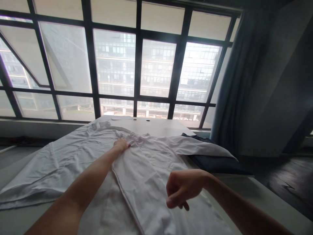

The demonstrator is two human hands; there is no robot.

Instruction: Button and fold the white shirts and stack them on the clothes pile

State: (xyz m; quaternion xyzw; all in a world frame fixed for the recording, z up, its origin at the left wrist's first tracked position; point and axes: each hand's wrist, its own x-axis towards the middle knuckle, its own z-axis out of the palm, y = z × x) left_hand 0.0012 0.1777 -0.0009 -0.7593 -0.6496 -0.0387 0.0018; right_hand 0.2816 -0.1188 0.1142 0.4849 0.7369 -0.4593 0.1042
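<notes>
A white button-front shirt [146, 176] lies spread out and wrinkled on a white table [156, 126], its collar [138, 138] towards the window. My left hand [121, 144] is at the collar, its fingers gathered on the bunched cloth. My right hand [182, 189] hangs in a loose fist just above the shirt's front, near its chest pocket [160, 156], holding nothing. One sleeve [49, 173] spreads out to the left, and the other [195, 145] lies to the right.
A dark blue cloth [216, 164] lies partly under the right sleeve at the table's right edge. Two small holes mark the far tabletop. Behind it stand a large dark-framed window [137, 65] and a blue curtain [234, 81]. A dark floor [281, 176] lies to the right.
</notes>
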